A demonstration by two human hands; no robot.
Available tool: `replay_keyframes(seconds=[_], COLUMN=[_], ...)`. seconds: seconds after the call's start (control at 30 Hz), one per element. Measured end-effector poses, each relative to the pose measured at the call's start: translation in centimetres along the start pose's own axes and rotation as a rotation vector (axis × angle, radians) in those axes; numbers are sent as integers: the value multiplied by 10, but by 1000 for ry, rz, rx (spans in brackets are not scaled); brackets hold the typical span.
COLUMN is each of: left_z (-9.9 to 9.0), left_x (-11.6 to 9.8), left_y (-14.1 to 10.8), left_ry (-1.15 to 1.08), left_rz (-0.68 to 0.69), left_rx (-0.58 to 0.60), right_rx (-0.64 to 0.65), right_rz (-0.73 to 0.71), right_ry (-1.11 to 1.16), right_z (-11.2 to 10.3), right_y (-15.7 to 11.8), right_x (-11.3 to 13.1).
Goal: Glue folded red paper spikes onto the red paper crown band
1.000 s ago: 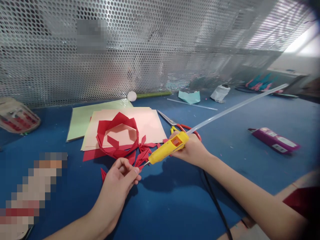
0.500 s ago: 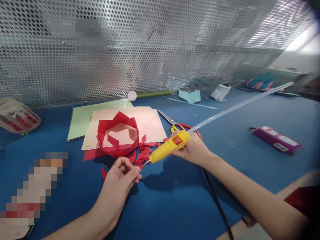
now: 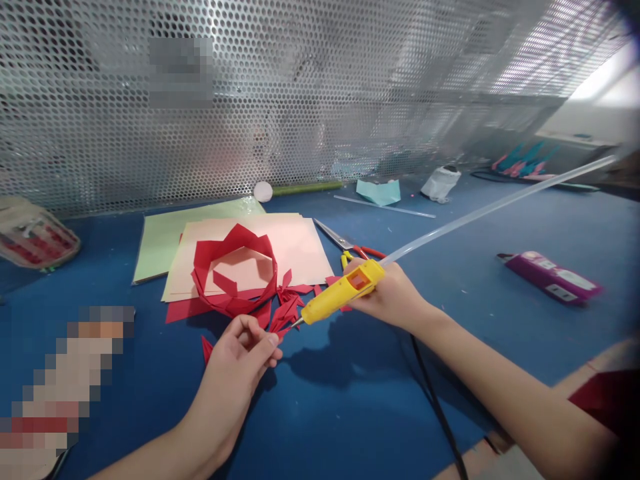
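My right hand (image 3: 393,300) grips a yellow hot glue gun (image 3: 340,293), with a long clear glue stick (image 3: 450,225) jutting from its back end. Its metal nozzle points down-left at a small red paper piece (image 3: 284,333) pinched between the thumb and fingers of my left hand (image 3: 250,353). Whether the nozzle touches that piece I cannot tell. Just behind it lies a pile of red paper cut-outs (image 3: 289,303). A red paper crown (image 3: 235,243) stands beyond my left hand on cream paper sheets (image 3: 300,247).
Red-handled scissors (image 3: 340,237) lie behind the glue gun. A purple pouch-like item (image 3: 550,277) sits at right, a clear container (image 3: 37,233) at far left. Pale green sheets (image 3: 165,240) lie under the cream ones. A black cord (image 3: 435,400) runs off the front edge. Perforated metal panel (image 3: 300,87) rises behind.
The glue gun has shifted slightly to the right and up in my right hand, its glue stick reaching farther right. My left hand keeps its pinch in nearly the same place.
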State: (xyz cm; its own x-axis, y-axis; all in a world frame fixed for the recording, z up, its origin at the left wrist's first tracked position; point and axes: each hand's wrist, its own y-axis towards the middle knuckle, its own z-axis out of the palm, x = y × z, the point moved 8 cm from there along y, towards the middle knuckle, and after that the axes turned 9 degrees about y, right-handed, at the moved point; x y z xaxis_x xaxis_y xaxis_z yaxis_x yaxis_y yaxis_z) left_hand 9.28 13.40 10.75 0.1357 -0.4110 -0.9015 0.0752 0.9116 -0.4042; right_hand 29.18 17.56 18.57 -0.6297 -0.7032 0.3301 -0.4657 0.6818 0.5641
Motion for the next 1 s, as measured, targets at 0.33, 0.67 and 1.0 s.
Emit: replay_keyframes(seconds=[0.33, 0.67, 1.0], left_z=[-2, -1, 2], left_x=[2, 3, -1], left_y=[1, 1, -1], left_ry=[-7, -24, -77], left_rz=[5, -2, 1], left_rx=[-8, 9, 21], right_rx=[-39, 4, 68], right_rz=[-53, 15, 228], right_ry=[-33, -6, 75], right_z=[-4, -1, 7], right_y=[1, 0, -1], right_x=[7, -1, -16])
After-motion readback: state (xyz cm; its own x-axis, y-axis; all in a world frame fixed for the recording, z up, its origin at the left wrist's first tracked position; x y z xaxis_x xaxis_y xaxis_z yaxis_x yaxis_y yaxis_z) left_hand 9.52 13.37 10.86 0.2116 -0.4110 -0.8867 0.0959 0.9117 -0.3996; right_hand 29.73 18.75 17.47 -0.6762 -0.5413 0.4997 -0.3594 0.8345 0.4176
